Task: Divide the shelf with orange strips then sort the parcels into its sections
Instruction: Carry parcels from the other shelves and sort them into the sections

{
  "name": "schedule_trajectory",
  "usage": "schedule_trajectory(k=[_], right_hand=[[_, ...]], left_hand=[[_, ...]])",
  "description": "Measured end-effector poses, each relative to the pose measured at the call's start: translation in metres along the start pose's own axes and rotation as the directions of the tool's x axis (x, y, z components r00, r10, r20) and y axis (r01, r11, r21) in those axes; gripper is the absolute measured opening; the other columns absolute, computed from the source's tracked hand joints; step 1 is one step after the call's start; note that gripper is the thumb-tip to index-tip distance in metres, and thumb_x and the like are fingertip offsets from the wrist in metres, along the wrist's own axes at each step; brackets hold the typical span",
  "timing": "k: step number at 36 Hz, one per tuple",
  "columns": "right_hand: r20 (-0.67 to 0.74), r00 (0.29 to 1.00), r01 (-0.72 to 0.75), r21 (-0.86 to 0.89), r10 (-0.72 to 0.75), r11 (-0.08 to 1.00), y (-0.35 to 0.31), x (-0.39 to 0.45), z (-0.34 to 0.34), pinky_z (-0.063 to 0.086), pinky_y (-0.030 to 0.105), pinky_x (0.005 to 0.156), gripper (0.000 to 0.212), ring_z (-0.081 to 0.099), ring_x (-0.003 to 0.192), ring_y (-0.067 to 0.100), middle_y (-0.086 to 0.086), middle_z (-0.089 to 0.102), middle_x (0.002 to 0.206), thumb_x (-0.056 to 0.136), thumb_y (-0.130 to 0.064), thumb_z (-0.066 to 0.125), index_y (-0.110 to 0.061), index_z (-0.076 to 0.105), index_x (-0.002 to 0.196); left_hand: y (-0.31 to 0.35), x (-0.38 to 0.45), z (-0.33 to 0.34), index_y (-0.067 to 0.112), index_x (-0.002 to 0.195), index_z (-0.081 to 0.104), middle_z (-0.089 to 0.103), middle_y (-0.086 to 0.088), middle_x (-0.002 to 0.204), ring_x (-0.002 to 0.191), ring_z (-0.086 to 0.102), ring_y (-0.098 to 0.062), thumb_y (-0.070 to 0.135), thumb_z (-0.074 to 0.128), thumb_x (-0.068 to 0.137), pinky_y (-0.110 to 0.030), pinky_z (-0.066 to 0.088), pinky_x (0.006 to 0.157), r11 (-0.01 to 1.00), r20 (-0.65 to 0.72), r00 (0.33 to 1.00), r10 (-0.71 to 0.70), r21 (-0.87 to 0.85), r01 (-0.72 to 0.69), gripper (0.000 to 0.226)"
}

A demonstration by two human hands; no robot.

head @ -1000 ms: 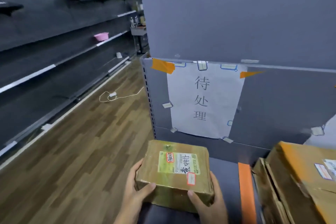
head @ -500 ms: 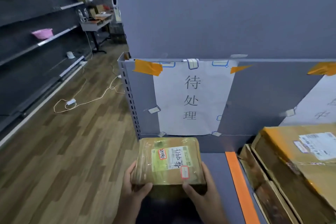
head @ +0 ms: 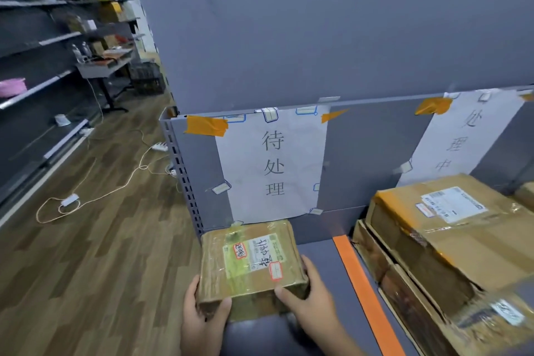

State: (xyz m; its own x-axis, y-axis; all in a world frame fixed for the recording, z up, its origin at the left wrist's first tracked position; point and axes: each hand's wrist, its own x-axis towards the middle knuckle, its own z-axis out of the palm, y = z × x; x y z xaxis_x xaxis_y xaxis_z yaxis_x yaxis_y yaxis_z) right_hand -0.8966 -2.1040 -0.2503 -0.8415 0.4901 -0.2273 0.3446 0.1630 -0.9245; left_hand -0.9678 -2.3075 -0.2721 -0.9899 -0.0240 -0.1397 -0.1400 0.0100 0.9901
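Observation:
A small brown taped parcel [head: 251,263] with a white-green label sits in the leftmost section of the grey shelf [head: 320,274], close to the back panel. My left hand [head: 203,318] grips its near left corner, thumb on top. My right hand [head: 312,300] grips its near right corner. An orange strip [head: 361,292] runs front to back on the shelf, just right of my right hand. Beyond the strip lie large cardboard parcels [head: 450,243], stacked and overlapping. A white paper sign [head: 273,165] hangs on the back panel above the small parcel.
A second paper sign [head: 468,136] hangs above the large parcels. Wooden floor [head: 95,254] lies left of the shelf, with a white cable and power strip [head: 69,199]. Dark shelving [head: 37,87] lines the far left, holding a pink basin [head: 11,87]; a grey desk [head: 104,66] stands behind.
The view has swung right, showing more of the large parcels and the second sign. Both hands have moved the small parcel forward toward the back panel under the sign.

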Motion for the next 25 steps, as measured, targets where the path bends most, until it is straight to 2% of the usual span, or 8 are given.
schedule_trajectory(k=[2, 6, 9, 13, 17, 20, 22, 25], right_hand=[[0.005, 1.000, 0.012, -0.041, -0.012, 0.999, -0.001, 0.000, -0.003, 0.043, 0.032, 0.108, 0.103, 0.052, 0.130, 0.005, -0.023, 0.056, 0.138, 0.062, -0.064, 0.079, -0.044, 0.033, 0.152], [0.059, 0.997, 0.060, -0.086, -0.055, 0.994, 0.000, -0.004, -0.011, 0.039, 0.033, 0.114, 0.085, 0.047, 0.131, 0.001, -0.024, 0.052, 0.140, 0.074, -0.056, 0.078, -0.046, 0.038, 0.149], [0.101, 0.990, 0.106, -0.120, -0.094, 0.987, 0.002, -0.012, -0.021, 0.040, 0.032, 0.115, 0.079, 0.048, 0.131, -0.004, -0.022, 0.054, 0.143, 0.075, -0.061, 0.071, -0.043, 0.044, 0.147], [0.146, 0.975, 0.197, -0.201, -0.169, 0.960, -0.001, -0.027, -0.040, 0.035, 0.023, 0.115, 0.065, 0.041, 0.133, -0.006, -0.025, 0.045, 0.146, 0.088, -0.047, 0.072, -0.055, 0.035, 0.140], [0.282, 0.948, 0.244, -0.345, -0.148, 0.906, 0.002, -0.038, -0.065, 0.019, 0.035, 0.124, 0.076, 0.014, 0.154, 0.010, -0.018, 0.019, 0.165, 0.088, -0.068, 0.059, -0.052, 0.025, 0.155], [0.370, 0.917, 0.312, -0.426, -0.151, 0.849, 0.001, -0.055, -0.091, 0.013, 0.034, 0.125, 0.101, 0.007, 0.157, 0.015, -0.017, 0.006, 0.169, 0.072, -0.093, 0.036, -0.044, 0.022, 0.158], [0.406, 0.898, 0.361, -0.461, -0.169, 0.811, 0.000, -0.069, -0.111, 0.011, 0.032, 0.125, 0.118, 0.005, 0.157, 0.013, -0.016, 0.002, 0.170, 0.057, -0.099, 0.019, -0.041, 0.022, 0.159], [0.456, 0.874, 0.409, -0.508, -0.167, 0.758, -0.003, -0.088, -0.146, 0.013, 0.033, 0.125, 0.118, 0.004, 0.157, 0.013, -0.016, 0.001, 0.170, 0.056, -0.097, 0.017, -0.041, 0.020, 0.160]], left_hand=[[0.004, -0.004, 0.003, 0.020, 0.143, 0.048, 0.061, 0.000, 0.127, 0.119, 0.060, -0.025, 0.044, 0.082, 0.041, -0.046, 0.047, 0.105, 0.999, -0.013, 0.999, 0.033, 0.039, -0.032, 0.111], [0.006, -0.006, 0.001, 0.017, 0.140, 0.050, 0.059, -0.010, 0.128, 0.119, 0.058, -0.032, 0.027, 0.078, 0.051, -0.023, 0.053, 0.092, 0.983, -0.015, 0.996, 0.084, 0.167, -0.080, 0.094], [0.008, -0.010, -0.007, 0.020, 0.135, 0.058, 0.063, -0.013, 0.130, 0.118, 0.060, -0.035, 0.051, 0.066, 0.043, -0.047, 0.049, 0.101, 0.945, -0.066, 0.984, 0.168, 0.296, -0.141, 0.097], [0.022, -0.033, 0.000, 0.019, 0.128, 0.064, 0.062, -0.011, 0.133, 0.123, 0.058, -0.034, 0.048, 0.066, 0.045, -0.047, 0.044, 0.105, 0.906, -0.100, 0.970, 0.222, 0.389, -0.168, 0.088], [0.033, -0.064, 0.018, 0.014, 0.129, 0.066, 0.059, -0.018, 0.138, 0.126, 0.055, -0.039, 0.033, 0.065, 0.051, -0.041, 0.039, 0.103, 0.835, -0.090, 0.948, 0.306, 0.503, -0.222, 0.080], [0.025, -0.084, 0.030, 0.046, 0.126, 0.062, 0.059, -0.020, 0.136, 0.120, 0.059, -0.045, 0.055, 0.055, 0.052, -0.049, 0.043, 0.101, 0.764, -0.002, 0.933, 0.359, 0.575, -0.293, 0.075], [0.020, -0.100, 0.040, 0.030, 0.124, 0.068, 0.062, -0.015, 0.134, 0.113, 0.064, -0.042, 0.057, 0.053, 0.057, -0.047, 0.046, 0.095, 0.682, 0.096, 0.915, 0.391, 0.637, -0.359, 0.074], [0.021, -0.129, 0.064, 0.022, 0.123, 0.068, 0.064, -0.006, 0.131, 0.105, 0.070, -0.034, 0.058, 0.055, 0.062, -0.038, 0.045, 0.088, 0.595, 0.249, 0.894, 0.373, 0.675, -0.436, 0.072]])
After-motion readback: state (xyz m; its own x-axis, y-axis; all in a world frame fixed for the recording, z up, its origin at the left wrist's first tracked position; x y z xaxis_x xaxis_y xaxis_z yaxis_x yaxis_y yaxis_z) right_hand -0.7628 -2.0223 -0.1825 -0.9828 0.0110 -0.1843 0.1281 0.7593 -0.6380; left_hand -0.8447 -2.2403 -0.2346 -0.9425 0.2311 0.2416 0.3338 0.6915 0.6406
